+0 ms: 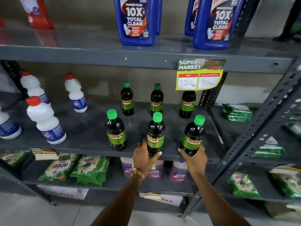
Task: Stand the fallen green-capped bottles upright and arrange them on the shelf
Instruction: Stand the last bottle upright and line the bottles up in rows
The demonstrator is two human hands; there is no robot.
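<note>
Standing in front of me was the big grey shelf, and my fingers were right at its front edge. Up high above my fingers, on the next board, stood tall blue bottles. Far off to the left of my fingers stood white bottles with red caps. Under my fingers, one board down, lay green soap bags.

Six green-capped bottles stood straight up, three at the back and three at the front. The back row was past my fingertips, and a yellow price tag hung above it. The front left bottle stood alone, just left of my left fingers, not touched.

My left hand was curled around the bottom of the front middle bottle, holding it, with my thumb across the front. My right hand was wrapped around the bottom of the front right bottle, holding it too. That bottle leaned a little to the right. A gold watch sat on my left wrist, and a small ring was on my right hand.
</note>
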